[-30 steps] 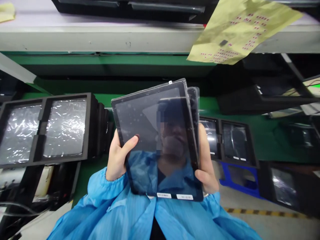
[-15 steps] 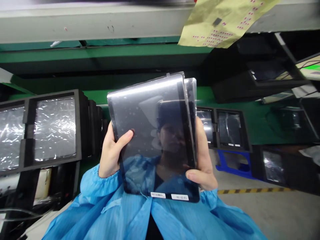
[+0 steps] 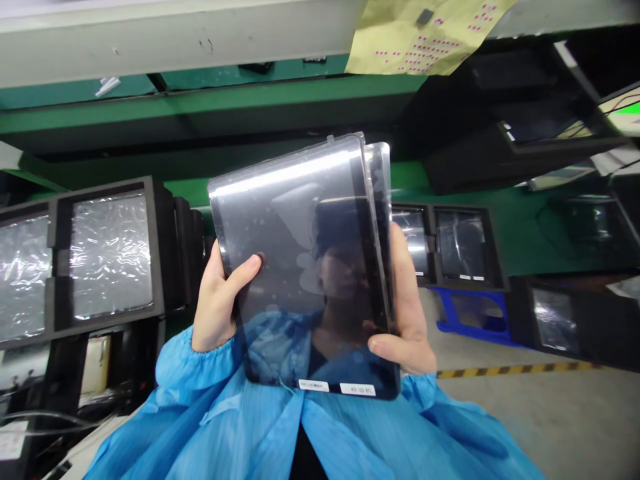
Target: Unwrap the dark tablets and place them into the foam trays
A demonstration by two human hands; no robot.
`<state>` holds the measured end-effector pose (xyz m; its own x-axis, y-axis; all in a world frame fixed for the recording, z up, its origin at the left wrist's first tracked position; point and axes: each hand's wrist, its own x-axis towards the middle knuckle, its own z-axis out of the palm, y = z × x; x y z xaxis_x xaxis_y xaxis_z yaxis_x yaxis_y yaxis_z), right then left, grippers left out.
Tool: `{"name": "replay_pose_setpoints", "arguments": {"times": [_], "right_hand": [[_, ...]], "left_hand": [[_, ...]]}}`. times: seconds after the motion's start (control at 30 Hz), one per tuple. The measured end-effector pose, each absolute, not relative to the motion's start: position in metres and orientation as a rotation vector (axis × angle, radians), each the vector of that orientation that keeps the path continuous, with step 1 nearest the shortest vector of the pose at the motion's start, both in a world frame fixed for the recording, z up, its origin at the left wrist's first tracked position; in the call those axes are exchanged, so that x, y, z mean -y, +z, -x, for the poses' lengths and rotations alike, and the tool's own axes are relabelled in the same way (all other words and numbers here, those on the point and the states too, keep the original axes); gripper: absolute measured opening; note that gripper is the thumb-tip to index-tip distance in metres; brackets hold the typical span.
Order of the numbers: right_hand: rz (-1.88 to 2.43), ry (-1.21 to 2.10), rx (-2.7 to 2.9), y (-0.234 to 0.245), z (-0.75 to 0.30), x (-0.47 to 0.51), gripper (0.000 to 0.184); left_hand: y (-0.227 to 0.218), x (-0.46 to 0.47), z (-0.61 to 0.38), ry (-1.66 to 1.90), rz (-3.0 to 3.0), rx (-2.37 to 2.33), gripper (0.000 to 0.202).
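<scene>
I hold a dark glossy tablet panel upright in front of me, with at least one more panel stacked behind it and peeking out at the right. My left hand grips the left edge, thumb lying on the glass. My right hand grips the right edge of the stack, thumb on the lower front. Two white labels sit at the front panel's bottom edge. The screen mirrors a person in a blue coat.
Black foam trays holding wrapped panels stand at the left. More trays with panels lie on the green bench at the right, above a blue crate. A yellow sheet hangs from the grey shelf above. Grey floor with striped tape is lower right.
The panels have shifted slightly left and up in view, and tilted so a bright reflection band spreads across the top. Both hands keep their grip.
</scene>
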<state>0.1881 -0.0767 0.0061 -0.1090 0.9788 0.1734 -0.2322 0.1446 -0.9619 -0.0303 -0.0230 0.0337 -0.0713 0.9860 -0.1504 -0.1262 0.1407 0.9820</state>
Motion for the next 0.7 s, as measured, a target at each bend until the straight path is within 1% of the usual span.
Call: {"name": "replay_pose_setpoints", "arguments": {"times": [0.07,0.2,0.27,0.4,0.47,0.6,0.7], "right_hand": [[0.822,1.269,1.176,0.01,-0.189,0.076,0.098],[0.829,1.226,1.131,0.015,-0.188,0.074,0.084],[0.86,1.201,1.14,0.014,-0.187,0.071,0.081],[0.917,1.226,1.202,0.006,-0.195,0.066,0.082],[0.972,1.239,1.226,0.002,-0.202,0.065,0.086],[1.078,1.318,1.196,-0.005,-0.215,0.063,0.1],[1.024,1.361,1.137,-0.009,-0.219,0.061,0.101]], "left_hand": [[0.034,0.022,0.03,1.203,-0.985,-1.238,0.048],[0.032,0.016,0.027,1.174,-0.997,-1.22,0.051],[0.03,0.011,0.025,1.141,-0.997,-1.215,0.052],[0.024,0.005,0.022,1.104,-0.971,-1.208,0.053],[0.021,0.004,0.02,1.107,-0.967,-1.201,0.054],[0.02,0.001,0.017,1.1,-0.959,-1.166,0.05],[0.021,-0.001,0.014,1.092,-0.96,-1.138,0.047]]}}
